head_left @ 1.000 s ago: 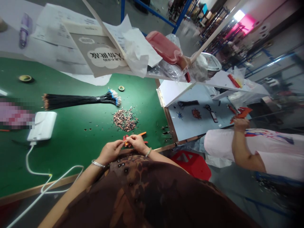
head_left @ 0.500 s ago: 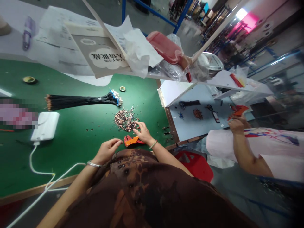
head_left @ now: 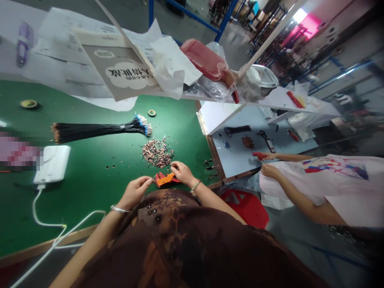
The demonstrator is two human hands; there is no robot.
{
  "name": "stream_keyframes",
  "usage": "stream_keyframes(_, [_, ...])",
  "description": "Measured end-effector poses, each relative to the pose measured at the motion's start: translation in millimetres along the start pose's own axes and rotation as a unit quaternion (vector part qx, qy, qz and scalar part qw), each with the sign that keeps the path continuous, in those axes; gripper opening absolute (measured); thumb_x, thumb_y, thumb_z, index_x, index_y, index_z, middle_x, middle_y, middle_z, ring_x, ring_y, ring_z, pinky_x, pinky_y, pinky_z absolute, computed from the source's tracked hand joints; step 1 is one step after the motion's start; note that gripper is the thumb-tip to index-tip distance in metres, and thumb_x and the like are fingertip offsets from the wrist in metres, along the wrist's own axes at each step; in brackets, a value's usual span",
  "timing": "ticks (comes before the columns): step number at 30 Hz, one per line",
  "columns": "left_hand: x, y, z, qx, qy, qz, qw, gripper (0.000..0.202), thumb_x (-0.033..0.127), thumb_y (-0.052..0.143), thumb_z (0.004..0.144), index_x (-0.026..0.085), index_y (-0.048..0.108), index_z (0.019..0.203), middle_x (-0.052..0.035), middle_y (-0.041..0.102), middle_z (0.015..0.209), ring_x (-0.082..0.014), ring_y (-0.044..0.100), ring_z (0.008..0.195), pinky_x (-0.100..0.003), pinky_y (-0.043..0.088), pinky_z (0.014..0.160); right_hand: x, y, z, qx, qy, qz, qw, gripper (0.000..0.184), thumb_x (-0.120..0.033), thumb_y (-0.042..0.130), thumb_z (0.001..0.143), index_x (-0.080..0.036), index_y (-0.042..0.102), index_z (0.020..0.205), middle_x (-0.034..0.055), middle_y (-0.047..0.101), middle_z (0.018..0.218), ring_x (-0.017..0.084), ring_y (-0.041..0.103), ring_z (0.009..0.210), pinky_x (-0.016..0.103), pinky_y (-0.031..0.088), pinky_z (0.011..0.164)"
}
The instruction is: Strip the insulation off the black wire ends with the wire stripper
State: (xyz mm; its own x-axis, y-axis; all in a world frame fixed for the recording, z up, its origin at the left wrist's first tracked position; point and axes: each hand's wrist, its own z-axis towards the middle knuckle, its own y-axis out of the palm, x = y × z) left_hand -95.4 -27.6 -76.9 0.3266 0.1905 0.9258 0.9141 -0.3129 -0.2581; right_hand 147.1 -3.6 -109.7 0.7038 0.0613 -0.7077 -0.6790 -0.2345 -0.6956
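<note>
My left hand is at the near edge of the green table, its fingertips pinched together next to an orange-and-red hand tool. What the pinch holds is too small to make out. My right hand lies just right of and partly over the tool, fingers curled at the near edge of a pile of small copper-coloured metal terminals. A bundle of black wires with blue tips lies further back on the table.
A white power bank with a white cable sits at the left. Tape rolls and papers lie at the back. To the right, a co-worker's hands rest at a pale blue table, with a red stool below.
My right hand went out to the terminal pile with fingers spread, then drew back and curled by the tool, which now lies on the table. The co-worker's hands came down to the table edge.
</note>
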Motion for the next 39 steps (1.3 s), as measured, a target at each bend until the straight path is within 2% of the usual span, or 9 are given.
stream_keyframes(2, [-6, -5.1, -1, 0.021, -0.014, -0.008, 1.0, 0.045, 0.061, 0.058, 0.074, 0.018, 0.072, 0.08, -0.0054, 0.076, 0.085, -0.0224, 0.067, 0.083, -0.03, 0.051, 0.078, 15, -4, -10, -0.048, -0.031, -0.149, 0.987, 0.058, -0.046, 0.064, 0.083, -0.015, 0.051, 0.13, 0.0158, 0.056, 0.129, 0.026, 0.051, 0.118, 0.04, 0.036, 0.101])
stream_keyframes(5, [-11, -9.0, -2, 0.041, -0.032, -0.01, 0.999, 0.046, 0.061, 0.059, 0.073, 0.017, 0.072, 0.081, -0.0062, 0.076, 0.086, -0.0229, 0.067, 0.084, -0.031, 0.051, 0.079, 32, -2, -26, -0.111, -0.039, -0.283, 0.952, 0.086, -0.047, 0.077, 0.07, -0.014, 0.04, 0.14, 0.0194, 0.045, 0.14, 0.032, 0.037, 0.131, 0.047, 0.025, 0.109])
stream_keyframes(13, [-7, -6.7, -1, 0.049, -0.031, -0.025, 0.998, 0.047, 0.064, 0.061, 0.07, 0.018, 0.072, 0.078, -0.0055, 0.075, 0.082, -0.0215, 0.066, 0.081, -0.029, 0.051, 0.075, 23, 2, -22, -0.155, -0.026, -0.343, 0.926, 0.057, -0.037, 0.071, 0.071, -0.015, 0.055, 0.121, 0.0169, 0.055, 0.116, 0.032, 0.046, 0.112, 0.044, 0.034, 0.095])
stream_keyframes(17, [-10, -12.1, -5, 0.079, -0.039, -0.04, 0.995, 0.05, 0.064, 0.061, 0.071, 0.017, 0.072, 0.084, -0.0034, 0.07, 0.073, -0.0169, 0.061, 0.068, -0.024, 0.047, 0.062, 19, -1, -22, -0.155, 0.028, -0.257, 0.954, 0.039, -0.025, 0.063, 0.073, -0.011, 0.058, 0.109, 0.0208, 0.057, 0.113, 0.034, 0.05, 0.11, 0.046, 0.036, 0.095])
stream_keyframes(21, [-13, -19.4, -9, 0.085, -0.076, -0.095, 0.989, 0.059, 0.065, 0.06, 0.072, 0.013, 0.068, 0.098, 0.0056, 0.046, 0.05, -0.0091, 0.039, 0.044, -0.021, 0.029, 0.044, 15, -6, -26, -0.18, 0.035, -0.173, 0.968, 0.033, -0.02, 0.056, 0.075, -0.014, 0.056, 0.108, 0.0123, 0.064, 0.104, 0.024, 0.061, 0.094, 0.036, 0.045, 0.084])
stream_keyframes(24, [-2, -24.2, -10, 0.09, -0.059, -0.106, 0.989, 0.059, 0.064, 0.06, 0.073, 0.011, 0.067, 0.099, 0.0054, 0.046, 0.052, -0.0092, 0.04, 0.047, -0.021, 0.032, 0.047, -3, -11, -27, -0.197, 0.034, 0.079, 0.977, 0.047, -0.013, 0.048, 0.075, -0.016, 0.047, 0.121, 0.0081, 0.065, 0.108, 0.017, 0.064, 0.093, 0.03, 0.049, 0.083])
stream_keyframes(27, [20, -25.9, -9, 0.084, -0.018, -0.08, 0.993, 0.052, 0.059, 0.059, 0.077, 0.012, 0.068, 0.097, 0.0027, 0.052, 0.055, -0.0115, 0.048, 0.054, -0.024, 0.041, 0.056, -31, -18, -23, -0.197, 0.043, 0.435, 0.877, 0.061, -0.011, 0.048, 0.069, -0.016, 0.039, 0.13, 0.0109, 0.062, 0.114, 0.02, 0.064, 0.096, 0.037, 0.051, 0.086])
stream_keyframes(31, [47, -19.5, -6, 0.058, 0.019, -0.042, 0.997, 0.05, 0.055, 0.056, 0.08, 0.013, 0.067, 0.103, 0.0026, 0.054, 0.056, -0.0114, 0.048, 0.052, -0.024, 0.041, 0.054, -59, -25, -18, -0.194, 0.06, 0.594, 0.778, 0.059, -0.009, 0.056, 0.062, -0.017, 0.048, 0.12, 0.008, 0.063, 0.106, 0.02, 0.065, 0.091, 0.041, 0.051, 0.089])
stream_keyframes(39, [63, -2.1, -4, 0.036, 0.033, -0.019, 0.999, 0.043, 0.053, 0.052, 0.084, 0.014, 0.062, 0.099, 0.0028, 0.056, 0.053, -0.0114, 0.049, 0.047, -0.023, 0.04, 0.049, -61, -18, -28, -0.164, 0.054, 0.603, 0.779, 0.054, -0.019, 0.076, 0.065, -0.016, 0.054, 0.115, 0.0043, 0.063, 0.094, 0.019, 0.062, 0.084, 0.035, 0.051, 0.083])
